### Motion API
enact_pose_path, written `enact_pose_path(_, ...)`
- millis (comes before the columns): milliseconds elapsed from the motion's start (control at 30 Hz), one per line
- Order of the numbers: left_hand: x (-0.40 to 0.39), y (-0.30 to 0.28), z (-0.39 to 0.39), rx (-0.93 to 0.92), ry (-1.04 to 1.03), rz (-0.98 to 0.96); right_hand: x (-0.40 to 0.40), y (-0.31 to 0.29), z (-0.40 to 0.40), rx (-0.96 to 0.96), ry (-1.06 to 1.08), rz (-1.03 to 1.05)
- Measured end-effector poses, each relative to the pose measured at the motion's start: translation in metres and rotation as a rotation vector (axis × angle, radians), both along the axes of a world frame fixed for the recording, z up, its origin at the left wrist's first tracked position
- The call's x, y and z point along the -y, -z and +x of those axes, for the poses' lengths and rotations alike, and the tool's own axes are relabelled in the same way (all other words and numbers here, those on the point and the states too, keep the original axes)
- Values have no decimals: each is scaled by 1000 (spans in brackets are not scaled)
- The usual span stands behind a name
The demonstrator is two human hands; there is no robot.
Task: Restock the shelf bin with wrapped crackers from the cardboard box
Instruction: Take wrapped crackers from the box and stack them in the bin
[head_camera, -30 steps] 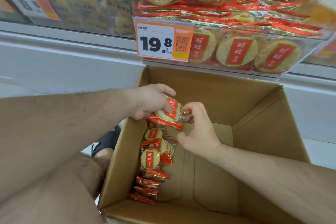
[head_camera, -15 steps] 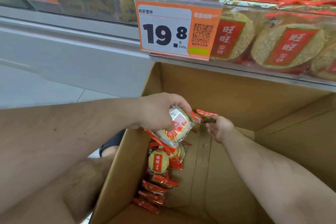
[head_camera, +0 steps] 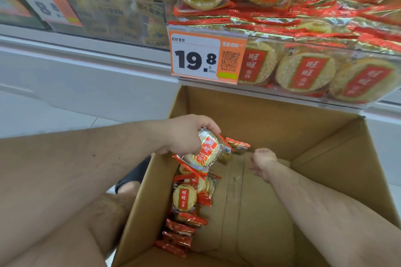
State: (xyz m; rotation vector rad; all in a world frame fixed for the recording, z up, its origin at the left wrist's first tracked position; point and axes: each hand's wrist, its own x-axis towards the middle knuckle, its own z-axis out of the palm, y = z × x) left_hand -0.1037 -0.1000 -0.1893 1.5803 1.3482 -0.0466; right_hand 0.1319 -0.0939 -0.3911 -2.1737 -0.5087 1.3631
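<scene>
My left hand (head_camera: 184,136) grips a small stack of wrapped crackers (head_camera: 205,151), round and pale in clear wrap with red labels, above the left side of the open cardboard box (head_camera: 325,147). Just right of that stack, a single wrapped cracker (head_camera: 237,144) lies deep in the box by the far wall. My right hand (head_camera: 263,162) is low inside the box a little right of it, fingers loosely curled, with nothing seen in them. Several more wrapped crackers (head_camera: 184,198) are piled along the box's left wall. Above the box, the clear shelf bin (head_camera: 282,96) is heaped with the same crackers.
An orange price tag (head_camera: 195,58) reading 19.8 hangs on the bin's front left corner. Another clear bin (head_camera: 108,13) of yellow snacks sits to the left. My bare leg (head_camera: 65,223) and a dark sandal (head_camera: 132,178) are left of the box, over a pale tiled floor.
My right hand let go of the stack and went down toward the box's far wall. My left hand kept the stack. The view swung down to the box and back up toward the bin.
</scene>
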Motion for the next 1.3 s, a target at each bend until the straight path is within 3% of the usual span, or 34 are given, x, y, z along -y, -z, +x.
enact_pose_path(300, -10, 8, 0, 1, 16, -37, -27, 26, -16, -219, 199, 45)
enact_pose_path(500, -11, 8, 0, -127, 86, 36, -7, 6, -18, 1, -82, 54)
enact_pose_path(733, -6, -17, 4, -82, 41, 117, 59, -112, 3, 123, -317, 262)
enact_pose_path(1033, 12, -42, 19, 241, -149, 81, 132, -222, 13, 247, -269, 638)
enact_pose_path(1167, 23, -57, 25, 422, -234, 11, 134, -241, 4, 231, -361, 775)
enact_pose_path(1300, 37, -77, 36, 643, -269, -77, 123, -243, -7, 402, -518, 844)
